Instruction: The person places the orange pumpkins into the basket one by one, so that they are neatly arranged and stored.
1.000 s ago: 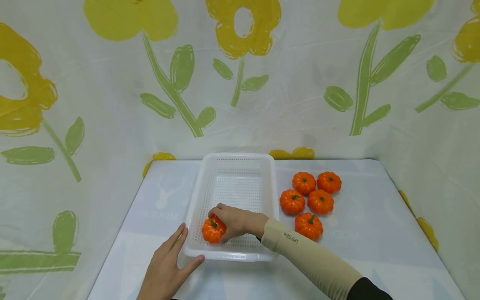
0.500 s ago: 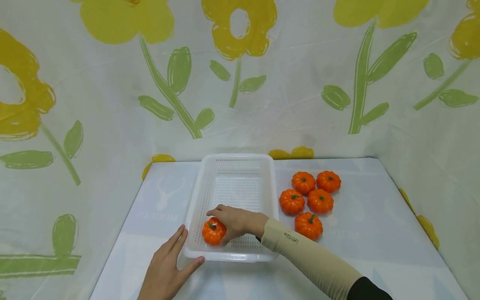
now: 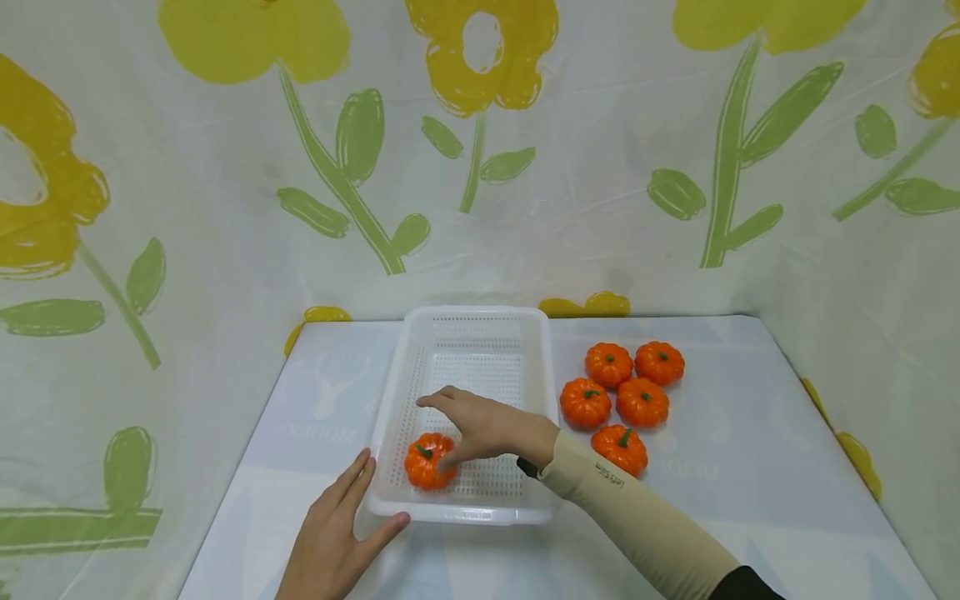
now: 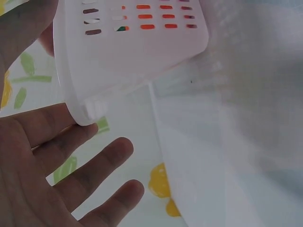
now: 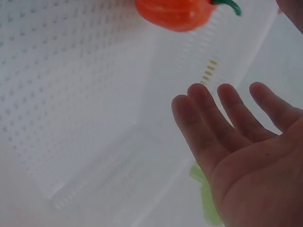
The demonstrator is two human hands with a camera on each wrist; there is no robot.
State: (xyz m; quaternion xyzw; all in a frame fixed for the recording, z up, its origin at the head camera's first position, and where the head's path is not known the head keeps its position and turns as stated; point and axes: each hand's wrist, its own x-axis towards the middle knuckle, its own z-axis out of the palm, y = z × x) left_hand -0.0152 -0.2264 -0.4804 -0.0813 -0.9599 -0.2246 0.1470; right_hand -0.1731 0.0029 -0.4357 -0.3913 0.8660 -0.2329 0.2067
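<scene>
One small orange pumpkin [image 3: 422,468] with a green stem sits in the near left part of the white perforated basket [image 3: 465,513]. My right hand [image 3: 487,427] hovers over the basket with its fingers spread, the thumb overlapping the pumpkin's right side in the head view. In the right wrist view the fingers are straight, and a gap shows between them and the pumpkin [image 5: 177,13]. My left hand [image 3: 333,525] is at the basket's near left corner, fingers extended along the left side and thumb by the front rim. From the left wrist, two fingertips meet the rim [image 4: 85,111].
Several more orange pumpkins [image 3: 642,403] stand grouped on the pale table [image 3: 720,517], right of the basket. The nearest pumpkin [image 3: 619,451] lies close by my right sleeve [image 3: 630,508]. A flower-print sheet [image 3: 585,183] hangs behind the table and at both sides.
My right hand has let go of the pumpkin, its fingers lifting up and spreading. The pumpkin stays in the basket; my left hand has kept its place.
</scene>
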